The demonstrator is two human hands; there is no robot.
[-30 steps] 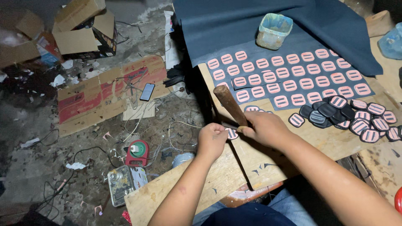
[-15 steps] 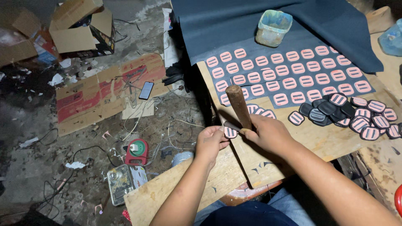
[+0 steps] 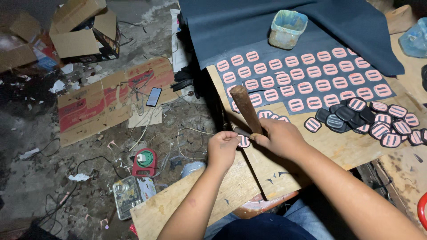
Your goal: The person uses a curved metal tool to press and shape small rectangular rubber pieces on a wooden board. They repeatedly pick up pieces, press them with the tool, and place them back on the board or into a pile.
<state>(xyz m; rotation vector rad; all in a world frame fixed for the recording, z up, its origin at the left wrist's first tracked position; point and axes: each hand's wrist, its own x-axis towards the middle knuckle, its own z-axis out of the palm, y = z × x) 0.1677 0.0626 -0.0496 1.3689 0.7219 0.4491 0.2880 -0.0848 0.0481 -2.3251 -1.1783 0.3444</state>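
Here, left hand [image 3: 222, 149] pinches pink patch [image 3: 243, 141]; right hand [image 3: 279, 137] w/ tool [image 3: 245, 109].

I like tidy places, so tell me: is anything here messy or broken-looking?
Yes. The floor is messy: a phone lies on flattened cardboard among tangled wires, beside torn-open boxes. The wooden board is scored with cuts. The cut patches sit in a loose heap, unlike the neat rows on the dark sheet.
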